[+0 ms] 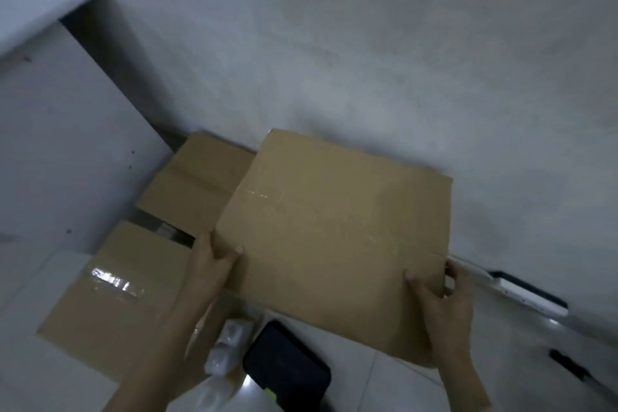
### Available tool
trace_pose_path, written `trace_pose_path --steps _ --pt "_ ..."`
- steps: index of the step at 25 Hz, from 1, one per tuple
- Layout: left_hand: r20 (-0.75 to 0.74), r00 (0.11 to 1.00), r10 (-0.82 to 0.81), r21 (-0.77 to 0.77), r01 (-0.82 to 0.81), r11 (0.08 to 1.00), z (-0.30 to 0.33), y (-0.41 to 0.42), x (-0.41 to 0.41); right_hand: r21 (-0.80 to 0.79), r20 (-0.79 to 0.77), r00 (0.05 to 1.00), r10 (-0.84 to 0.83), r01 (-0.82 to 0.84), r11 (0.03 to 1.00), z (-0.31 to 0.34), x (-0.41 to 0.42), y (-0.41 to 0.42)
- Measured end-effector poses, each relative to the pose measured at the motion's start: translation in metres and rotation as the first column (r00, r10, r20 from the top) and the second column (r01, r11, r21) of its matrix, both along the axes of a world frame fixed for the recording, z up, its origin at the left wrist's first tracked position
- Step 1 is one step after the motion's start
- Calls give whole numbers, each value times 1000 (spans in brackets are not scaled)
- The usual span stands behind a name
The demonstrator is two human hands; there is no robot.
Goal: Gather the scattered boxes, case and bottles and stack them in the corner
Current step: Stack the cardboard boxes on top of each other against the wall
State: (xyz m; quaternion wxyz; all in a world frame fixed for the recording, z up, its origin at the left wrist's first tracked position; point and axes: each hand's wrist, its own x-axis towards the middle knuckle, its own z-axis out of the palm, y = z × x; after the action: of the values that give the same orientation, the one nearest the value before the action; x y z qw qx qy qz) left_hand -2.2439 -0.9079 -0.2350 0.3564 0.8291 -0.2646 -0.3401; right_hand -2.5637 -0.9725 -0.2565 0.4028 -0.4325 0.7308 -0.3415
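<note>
We see both hands on a large cardboard box (331, 237), sealed with clear tape across its top. The left hand (212, 264) grips the near left corner, thumb on top and fingers curled under the edge. The right hand (444, 298) grips the near right corner, thumb on top, fingers wrapped around the side. The box sits against the grey wall (368, 60), tilted a bit in view; we cannot tell if it is lifted or resting on something.

Behind and left of it, a second cardboard box (187, 187) lies in the corner next to a white cabinet (60, 150), partly covered by the large one. A third cardboard box (107, 304) with a shiny tape strip sits lower left, under the left forearm.

Below the large box, on the white tiled floor (378, 388), we see a dark case (287, 375) and, just beside it on the left, clear plastic bottles (227, 351) lying in a row. The bottles are blurred; we cannot count them.

At right, a white and black object (521, 293) lies along the wall base; too blurred to name.
</note>
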Motion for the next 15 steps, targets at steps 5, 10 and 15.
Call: trace_pose_path --steps 5,10,15 --pt "149 986 77 22 -81 996 57 -11 86 -21 155 979 135 -133 991 47 84 -16" --pt "161 984 76 41 -84 996 42 -14 203 11 271 898 348 -364 931 27 197 -31" --pt "123 992 23 -45 -18 999 13 -19 293 -38 401 869 288 -299 954 12 297 -25"
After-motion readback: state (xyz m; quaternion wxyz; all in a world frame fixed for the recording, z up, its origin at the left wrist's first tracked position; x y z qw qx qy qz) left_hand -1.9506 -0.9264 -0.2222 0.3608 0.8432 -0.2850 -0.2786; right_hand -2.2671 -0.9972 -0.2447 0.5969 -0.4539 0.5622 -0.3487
